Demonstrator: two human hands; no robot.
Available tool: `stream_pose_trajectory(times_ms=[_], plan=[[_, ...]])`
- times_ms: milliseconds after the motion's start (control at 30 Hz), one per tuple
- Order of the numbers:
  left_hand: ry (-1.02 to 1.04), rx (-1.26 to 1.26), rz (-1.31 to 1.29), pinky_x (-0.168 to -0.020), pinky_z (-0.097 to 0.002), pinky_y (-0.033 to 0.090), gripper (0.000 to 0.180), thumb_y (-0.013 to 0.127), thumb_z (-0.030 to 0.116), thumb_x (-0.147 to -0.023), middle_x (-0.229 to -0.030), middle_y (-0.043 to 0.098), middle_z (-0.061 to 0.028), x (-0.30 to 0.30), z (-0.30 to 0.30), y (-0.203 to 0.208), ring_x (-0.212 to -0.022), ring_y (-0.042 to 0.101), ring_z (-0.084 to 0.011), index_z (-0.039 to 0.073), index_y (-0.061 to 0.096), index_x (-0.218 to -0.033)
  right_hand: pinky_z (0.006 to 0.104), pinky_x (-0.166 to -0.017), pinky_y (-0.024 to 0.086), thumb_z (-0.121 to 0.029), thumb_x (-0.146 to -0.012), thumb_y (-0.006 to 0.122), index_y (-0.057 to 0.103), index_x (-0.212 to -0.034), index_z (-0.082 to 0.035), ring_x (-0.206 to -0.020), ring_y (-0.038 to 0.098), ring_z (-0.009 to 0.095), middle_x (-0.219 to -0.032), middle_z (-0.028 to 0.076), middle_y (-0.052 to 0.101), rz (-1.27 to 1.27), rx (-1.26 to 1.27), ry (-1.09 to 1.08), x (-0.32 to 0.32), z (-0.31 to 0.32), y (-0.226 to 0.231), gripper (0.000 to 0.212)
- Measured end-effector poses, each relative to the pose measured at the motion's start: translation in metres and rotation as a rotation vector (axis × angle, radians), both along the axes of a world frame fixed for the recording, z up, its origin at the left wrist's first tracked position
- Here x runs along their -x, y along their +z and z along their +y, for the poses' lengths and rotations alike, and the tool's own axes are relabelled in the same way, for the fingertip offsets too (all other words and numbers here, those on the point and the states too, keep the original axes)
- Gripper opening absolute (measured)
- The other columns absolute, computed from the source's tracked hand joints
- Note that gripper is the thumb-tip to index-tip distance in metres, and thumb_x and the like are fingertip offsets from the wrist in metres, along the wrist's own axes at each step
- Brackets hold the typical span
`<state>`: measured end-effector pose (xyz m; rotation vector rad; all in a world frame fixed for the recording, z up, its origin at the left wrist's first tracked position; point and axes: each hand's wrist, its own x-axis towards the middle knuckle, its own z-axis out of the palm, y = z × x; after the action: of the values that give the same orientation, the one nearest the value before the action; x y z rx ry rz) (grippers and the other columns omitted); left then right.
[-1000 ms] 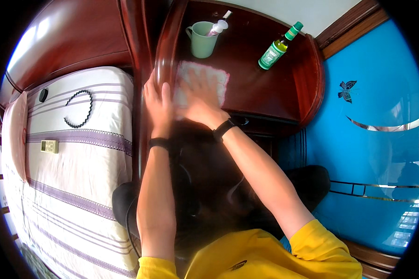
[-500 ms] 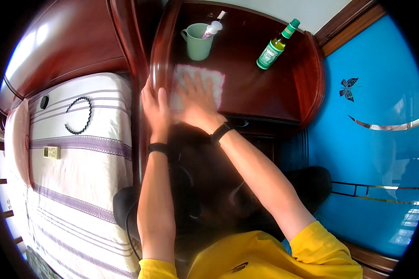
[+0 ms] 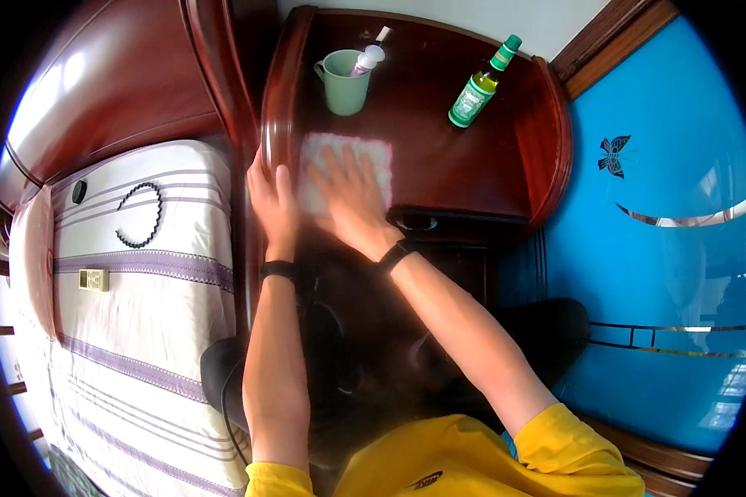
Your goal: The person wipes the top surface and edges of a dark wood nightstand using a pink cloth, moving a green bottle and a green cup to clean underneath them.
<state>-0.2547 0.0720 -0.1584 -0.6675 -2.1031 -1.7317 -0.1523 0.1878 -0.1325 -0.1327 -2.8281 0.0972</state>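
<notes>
Under my right hand [image 3: 351, 197] lies a whitish cloth [image 3: 375, 156] with a pink edge, flat on the dark red wooden nightstand [image 3: 439, 174]. The fingers of that hand are spread and press down on the cloth. My left hand [image 3: 274, 207] rests on the rounded left edge of the nightstand, its thumb apart from the fingers. Behind the cloth stands a pale green mug [image 3: 345, 87] with a white and pink tube [image 3: 368, 60] leaning in it. Farther right, upright, is a green-labelled bottle [image 3: 475, 95] with a green cap.
On the left is a bed [image 3: 141, 323] with a striped white and purple cover. On it lie a black wavy headband [image 3: 159, 217], a small remote control [image 3: 94, 280] and a round black object [image 3: 79, 192]. A glossy blue panel [image 3: 663, 273] with a butterfly pattern stands on the right.
The view has shifted slightly, so the nightstand and its things sit a little lower and more to the left. My right hand stays spread on the cloth; the left keeps to the edge.
</notes>
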Motion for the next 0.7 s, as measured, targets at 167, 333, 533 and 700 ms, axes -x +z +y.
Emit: stream_pose_trajectory(times_ms=[167, 333, 533, 700], plan=[[0.058, 0.017, 0.047, -0.109, -0.0416, 0.044, 0.048, 0.054, 0.028, -0.108, -0.137, 0.061, -0.0217, 0.003, -0.004, -0.006, -0.126, 0.059, -0.0325, -0.004, 0.053, -0.144, 0.0637, -0.125, 0.016, -0.052, -0.075, 0.085, 0.045, -0.155, -0.007, -0.154, 0.027, 0.046, -0.164, 0.027, 0.033, -0.065, 0.189, 0.035, 0.001, 0.002, 0.021, 0.1], [0.048, 0.006, 0.036, -0.108, -0.0418, 0.044, 0.048, 0.055, 0.026, -0.107, -0.136, 0.061, -0.0221, 0.001, -0.002, -0.005, -0.125, 0.059, -0.0332, -0.005, 0.054, -0.143, 0.0615, -0.126, 0.014, -0.057, -0.081, 0.078, 0.044, -0.156, -0.003, -0.155, 0.027, 0.043, -0.162, 0.029, 0.036, 0.021, 0.165, 0.088, 0.01, 0.007, 0.002, 0.098], [0.032, -0.026, 0.046, -0.107, -0.0403, 0.045, 0.046, 0.055, 0.024, -0.106, -0.133, 0.063, -0.0199, 0.003, -0.002, -0.006, -0.121, 0.06, -0.0311, -0.005, 0.054, -0.142, 0.0628, -0.126, 0.014, -0.059, -0.087, 0.071, 0.043, -0.158, -0.005, -0.155, 0.026, 0.043, -0.164, 0.025, 0.036, -0.059, 0.033, 0.073, 0.009, 0.004, 0.007, 0.092], [0.032, -0.041, 0.024, -0.108, -0.0452, 0.044, 0.05, 0.058, 0.028, -0.102, -0.133, 0.062, -0.0216, 0.006, -0.002, -0.01, -0.124, 0.059, -0.0377, 0.0, 0.056, -0.143, 0.0657, -0.125, 0.013, -0.062, -0.089, 0.069, 0.043, -0.159, -0.011, -0.156, 0.026, 0.042, -0.166, 0.02, 0.036, -0.031, 0.028, 0.029, 0.013, 0.004, 0.001, 0.09]])
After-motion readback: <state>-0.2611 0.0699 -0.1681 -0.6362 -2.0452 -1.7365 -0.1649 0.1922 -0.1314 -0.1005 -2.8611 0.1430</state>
